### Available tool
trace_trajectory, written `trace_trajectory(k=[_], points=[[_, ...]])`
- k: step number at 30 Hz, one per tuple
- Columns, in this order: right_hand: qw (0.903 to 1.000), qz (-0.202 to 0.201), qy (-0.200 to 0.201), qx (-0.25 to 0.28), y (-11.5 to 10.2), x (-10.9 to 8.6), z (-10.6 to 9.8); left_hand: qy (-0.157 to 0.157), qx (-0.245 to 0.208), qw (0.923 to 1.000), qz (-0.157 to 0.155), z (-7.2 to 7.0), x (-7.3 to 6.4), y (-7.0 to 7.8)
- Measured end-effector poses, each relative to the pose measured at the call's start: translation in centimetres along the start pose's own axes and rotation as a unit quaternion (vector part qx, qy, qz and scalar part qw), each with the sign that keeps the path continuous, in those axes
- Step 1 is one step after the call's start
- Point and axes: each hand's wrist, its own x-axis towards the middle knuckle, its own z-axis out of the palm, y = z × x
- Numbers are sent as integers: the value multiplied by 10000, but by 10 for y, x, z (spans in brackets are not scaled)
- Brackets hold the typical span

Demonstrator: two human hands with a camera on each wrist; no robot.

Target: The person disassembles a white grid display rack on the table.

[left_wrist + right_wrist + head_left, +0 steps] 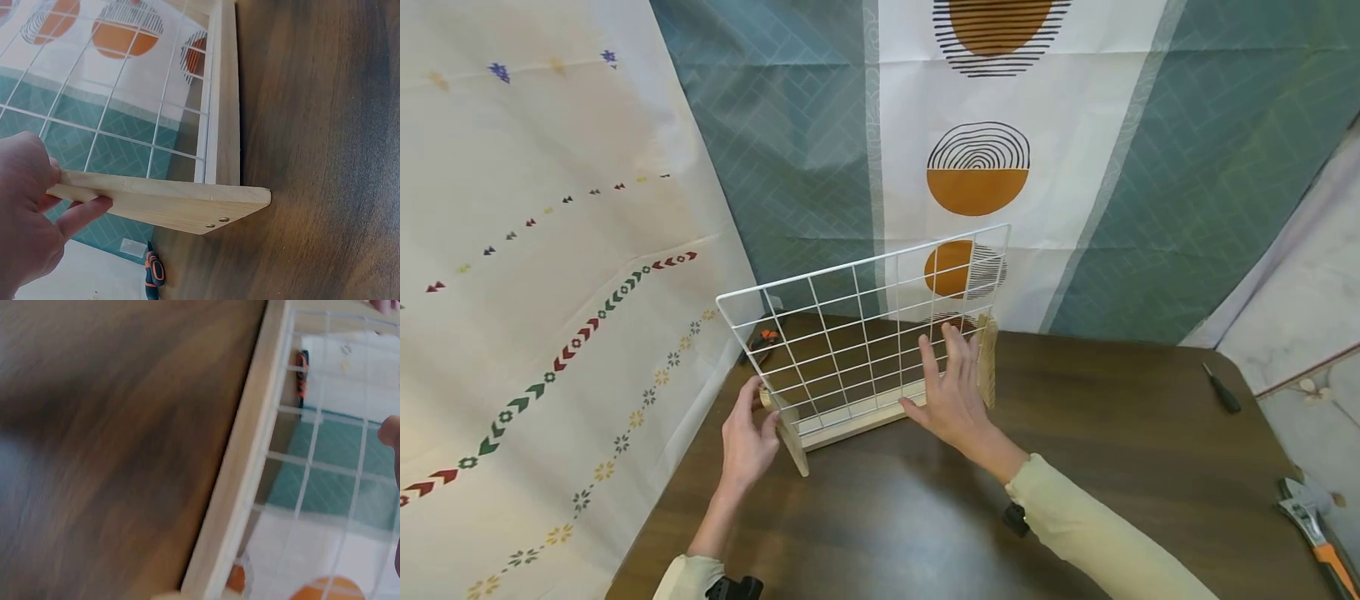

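A rack with a white wire grid (853, 264) stands upright on the table, slightly turned. Pale wood forms its bottom rail (234, 487), left side panel (156, 200) and right side panel (988, 362). My left hand (748, 442) grips the upper edge of the left panel between thumb and fingers. Two screw heads (217, 222) show on that panel's outer face. In front of the grid, near the right panel, is my right hand (953, 400), its fingers spread and holding nothing. Whether its fingertips touch the wires I cannot tell. Only its thumb (390, 434) shows in the right wrist view.
Behind the rack's left end lies an orange-and-black tool (152, 272). A dark-handled screwdriver (1223, 392) is at the far right, and an adjustable wrench (1311, 525) lies by the right edge. Patterned cloth (797, 167) hangs behind the brown table (1075, 450).
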Motion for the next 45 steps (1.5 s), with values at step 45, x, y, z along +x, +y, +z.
trace_trajectory(k=[45], points=[[9762,2166,-98,-97,-46,11,77,-150,-12,9999,-15,1,-1,-2]])
